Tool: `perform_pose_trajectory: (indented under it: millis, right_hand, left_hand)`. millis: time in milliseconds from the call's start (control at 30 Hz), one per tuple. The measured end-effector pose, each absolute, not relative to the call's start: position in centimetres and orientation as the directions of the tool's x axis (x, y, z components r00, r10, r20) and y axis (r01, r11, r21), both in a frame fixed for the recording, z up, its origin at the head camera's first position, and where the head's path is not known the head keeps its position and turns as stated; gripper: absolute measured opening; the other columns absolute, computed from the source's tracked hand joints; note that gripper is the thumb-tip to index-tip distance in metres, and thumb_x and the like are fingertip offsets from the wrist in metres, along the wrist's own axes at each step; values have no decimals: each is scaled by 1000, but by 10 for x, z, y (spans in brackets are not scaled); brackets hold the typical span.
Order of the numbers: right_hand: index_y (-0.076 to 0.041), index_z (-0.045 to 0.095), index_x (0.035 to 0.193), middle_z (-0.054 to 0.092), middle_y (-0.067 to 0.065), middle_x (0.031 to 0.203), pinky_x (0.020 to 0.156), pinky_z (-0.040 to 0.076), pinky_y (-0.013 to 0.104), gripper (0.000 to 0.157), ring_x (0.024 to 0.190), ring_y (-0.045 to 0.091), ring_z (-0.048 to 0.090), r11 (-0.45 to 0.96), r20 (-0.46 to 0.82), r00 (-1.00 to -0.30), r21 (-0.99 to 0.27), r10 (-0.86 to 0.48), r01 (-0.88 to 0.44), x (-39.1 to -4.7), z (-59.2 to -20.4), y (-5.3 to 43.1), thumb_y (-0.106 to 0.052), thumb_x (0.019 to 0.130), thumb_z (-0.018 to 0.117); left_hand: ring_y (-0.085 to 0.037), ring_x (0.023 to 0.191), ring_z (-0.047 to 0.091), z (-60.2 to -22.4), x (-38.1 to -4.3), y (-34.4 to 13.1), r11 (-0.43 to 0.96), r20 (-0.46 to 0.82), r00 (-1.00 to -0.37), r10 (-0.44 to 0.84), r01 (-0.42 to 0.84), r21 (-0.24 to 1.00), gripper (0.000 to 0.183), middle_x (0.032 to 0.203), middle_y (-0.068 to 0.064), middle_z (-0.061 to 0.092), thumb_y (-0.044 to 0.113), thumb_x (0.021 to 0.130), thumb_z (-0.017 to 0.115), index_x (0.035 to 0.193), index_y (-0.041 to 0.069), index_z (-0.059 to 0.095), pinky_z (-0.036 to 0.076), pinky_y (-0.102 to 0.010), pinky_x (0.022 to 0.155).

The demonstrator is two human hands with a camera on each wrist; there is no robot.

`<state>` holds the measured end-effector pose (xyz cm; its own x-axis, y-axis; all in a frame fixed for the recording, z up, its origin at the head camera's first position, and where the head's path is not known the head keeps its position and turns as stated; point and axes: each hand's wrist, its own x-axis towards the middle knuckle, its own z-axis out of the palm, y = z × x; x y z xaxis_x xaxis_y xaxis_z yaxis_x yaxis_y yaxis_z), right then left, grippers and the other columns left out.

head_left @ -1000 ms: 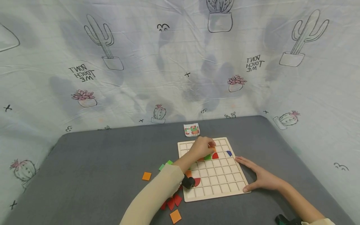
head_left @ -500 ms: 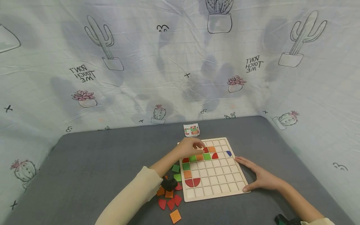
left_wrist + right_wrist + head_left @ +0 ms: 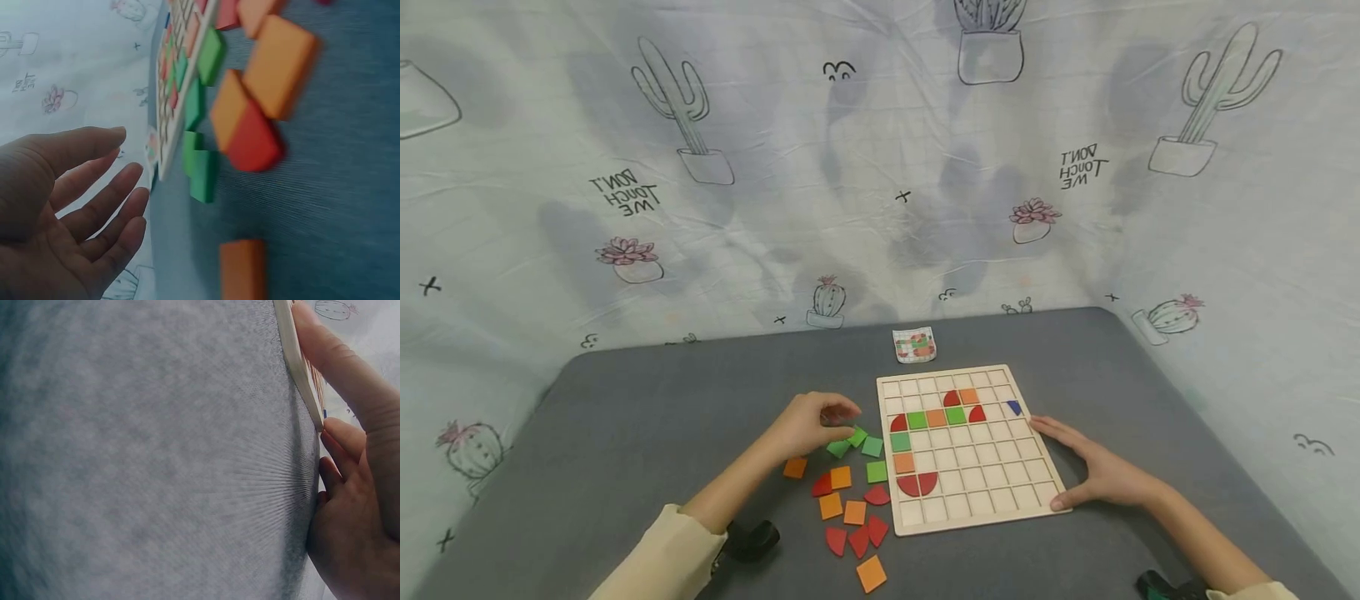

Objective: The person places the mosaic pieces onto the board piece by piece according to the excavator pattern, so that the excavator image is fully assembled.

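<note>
My left hand [image 3: 811, 421] hovers at the loose green squares [image 3: 858, 436] left of the board, fingers relaxed. In the left wrist view, nothing lies between the thumb and fingers [image 3: 103, 203]. A wooden grid board [image 3: 992, 475] lies on the grey table; red quarter-circle pieces [image 3: 927, 483], green and orange squares [image 3: 936, 418] fill some of its cells. Near the board's right edge sits a small blue piece [image 3: 1014, 407]. My right hand [image 3: 1105, 475] rests at that edge, thumb on the near corner and fingertips farther up. In the right wrist view the thumb [image 3: 344, 365] lies over the rim.
Several loose orange squares [image 3: 854, 512] and red quarter-circles [image 3: 837, 541] lie scattered left of the board. A small printed pattern card [image 3: 914, 345] lies beyond the far edge of the board. A patterned cloth [image 3: 850, 167] hangs behind the grey table [image 3: 685, 417].
My left hand has come away from the top cells of the board and moved left to the loose green squares. An orange square and a red quarter-circle show uncovered there. My right hand stays put.
</note>
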<state>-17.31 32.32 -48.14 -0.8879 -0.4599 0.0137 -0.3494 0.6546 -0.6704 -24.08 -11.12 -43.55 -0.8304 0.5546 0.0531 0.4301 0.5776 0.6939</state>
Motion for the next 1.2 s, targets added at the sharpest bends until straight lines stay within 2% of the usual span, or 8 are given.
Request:
perform_pose_trajectory:
  millis: [67, 267, 367, 667, 867, 1067, 1167, 1200]
  right_hand:
    - [-14, 29, 145, 25, 17, 148, 95, 31, 41, 101, 125, -20, 8, 658, 14, -889, -668, -457, -348, -173, -481, 324, -31, 62, 84]
    - [-14, 28, 146, 24, 18, 149, 93, 29, 59, 102, 124, -21, 6, 654, 4, -889, -676, -458, -340, -174, -482, 323, -32, 62, 84]
    - [-14, 28, 146, 24, 18, 149, 92, 29, 61, 102, 123, -21, 6, 655, 7, -889, -674, -457, -342, -174, -482, 323, -32, 62, 84]
    - [-14, 29, 145, 26, 18, 148, 94, 33, 40, 101, 124, -21, 8, 674, 24, -890, -644, -455, -362, -172, -482, 323, -34, 62, 83]
    - [-14, 30, 145, 27, 17, 147, 94, 33, 37, 100, 125, -20, 8, 672, 30, -889, -642, -457, -368, -171, -482, 323, -33, 63, 83]
    - [-13, 30, 145, 26, 17, 148, 96, 30, 30, 100, 125, -20, 8, 664, 28, -892, -657, -452, -357, -171, -481, 322, -34, 62, 83]
    - [-13, 30, 145, 26, 17, 148, 96, 30, 31, 100, 124, -21, 8, 663, 23, -893, -661, -448, -350, -171, -480, 322, -34, 62, 83]
    - [-14, 30, 145, 26, 17, 148, 97, 30, 36, 100, 124, -21, 8, 662, 22, -893, -663, -449, -349, -171, -480, 322, -34, 62, 83]
  left_hand:
    - [-17, 83, 59, -439, -235, -115, 591, 47, -835, 548, 426, 685, 24, 98, -5, 67, 14, 81, 70, 104, 7, 68, 49, -27, 71]
    - [-12, 72, 54, -446, -217, -125, 640, 33, -839, 542, 439, 630, 26, 82, 3, 63, 14, 74, 76, 98, 10, 68, 45, -23, 62]
    - [-8, 67, 51, -448, -209, -129, 647, 11, -833, 553, 438, 624, 28, 77, 6, 60, 15, 72, 78, 97, 11, 68, 43, -21, 59]
    - [-6, 65, 50, -455, -197, -137, 631, -18, -813, 582, 438, 640, 26, 79, 6, 60, 14, 73, 77, 97, 12, 68, 43, -22, 57]
    - [-4, 65, 50, -457, -194, -136, 665, 6, -828, 561, 454, 594, 25, 79, 10, 60, 17, 74, 76, 98, 15, 69, 43, -21, 57]
    - [0, 58, 44, -458, -190, -135, 696, 53, -860, 508, 447, 562, 21, 76, 12, 62, 15, 75, 74, 95, 19, 69, 38, -20, 52]
    - [0, 53, 42, -459, -187, -132, 715, 67, -879, 473, 427, 554, 21, 76, 12, 62, 16, 74, 75, 94, 19, 70, 36, -20, 48]
    - [1, 52, 41, -459, -186, -131, 723, 73, -886, 457, 418, 549, 21, 76, 12, 62, 17, 74, 76, 93, 19, 70, 36, -20, 47]
